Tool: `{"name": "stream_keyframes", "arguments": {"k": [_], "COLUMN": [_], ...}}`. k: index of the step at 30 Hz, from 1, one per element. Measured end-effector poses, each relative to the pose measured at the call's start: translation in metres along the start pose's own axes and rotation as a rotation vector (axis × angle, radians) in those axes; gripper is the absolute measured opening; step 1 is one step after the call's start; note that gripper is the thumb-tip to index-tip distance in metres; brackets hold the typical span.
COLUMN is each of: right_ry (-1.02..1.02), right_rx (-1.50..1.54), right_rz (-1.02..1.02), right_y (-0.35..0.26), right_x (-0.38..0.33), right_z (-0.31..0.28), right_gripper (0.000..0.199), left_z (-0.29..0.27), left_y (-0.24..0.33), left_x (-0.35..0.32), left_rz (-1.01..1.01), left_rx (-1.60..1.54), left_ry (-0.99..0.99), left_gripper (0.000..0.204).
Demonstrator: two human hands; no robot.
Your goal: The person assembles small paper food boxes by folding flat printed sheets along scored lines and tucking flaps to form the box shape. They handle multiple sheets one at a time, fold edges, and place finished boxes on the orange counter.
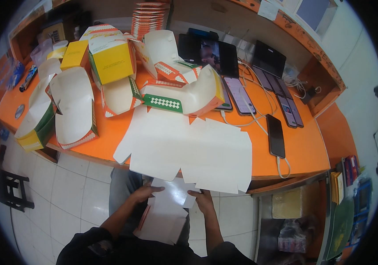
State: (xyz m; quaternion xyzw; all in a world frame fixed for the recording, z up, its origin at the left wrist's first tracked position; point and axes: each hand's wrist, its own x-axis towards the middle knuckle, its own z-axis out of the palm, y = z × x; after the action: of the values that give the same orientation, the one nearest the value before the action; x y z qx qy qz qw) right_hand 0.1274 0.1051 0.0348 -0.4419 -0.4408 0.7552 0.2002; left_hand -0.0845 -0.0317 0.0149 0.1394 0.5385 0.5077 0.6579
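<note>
Over my lap I hold a white cardboard box blank (166, 217), with one edge panel partly folded up and a strip of red print along its left side. My left hand (147, 192) grips its left edge, fingers closed, thumb on top. The right hand (203, 201) pinches the opposite edge in the same way. Just beyond, flat white box blanks (198, 148) lie at the orange table's front edge, partly overhanging it. Folded food boxes with open lids, such as a green-and-red patterned box (164, 103), stand behind them.
More folded boxes (75, 104) crowd the left of the orange table (306, 154). A tall stack of red-and-white cartons (150, 20) stands at the back. Several phones, including a black phone (276, 136) on a white cable, lie to the right. A dark stool (14, 190) is on the tiled floor.
</note>
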Motion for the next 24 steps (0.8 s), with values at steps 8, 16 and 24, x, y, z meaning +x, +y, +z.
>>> {"name": "stream_keyframes", "arguments": {"k": [8, 16, 24], "right_ry": [-0.153, -0.171, -0.219], "right_rx": [-0.118, -0.312, -0.46], "right_rz": [-0.048, -0.21, -0.697], "right_y": [0.004, 0.03, 0.073], "right_x": [-0.034, -0.041, -0.051], "right_z": [0.011, 0.002, 0.014], "right_gripper": [0.037, 0.025, 0.02], "left_z": [-0.006, -0.025, -0.045], "left_y": [0.019, -0.014, -0.042], "left_x": [-0.017, -0.012, -0.001], "left_rz": [-0.011, 0.168, 0.117], "left_rx": [0.23, 0.457, 0.1], "left_ry": [-0.074, -0.182, -0.356], "left_gripper": [0.064, 0.057, 0.041]}}
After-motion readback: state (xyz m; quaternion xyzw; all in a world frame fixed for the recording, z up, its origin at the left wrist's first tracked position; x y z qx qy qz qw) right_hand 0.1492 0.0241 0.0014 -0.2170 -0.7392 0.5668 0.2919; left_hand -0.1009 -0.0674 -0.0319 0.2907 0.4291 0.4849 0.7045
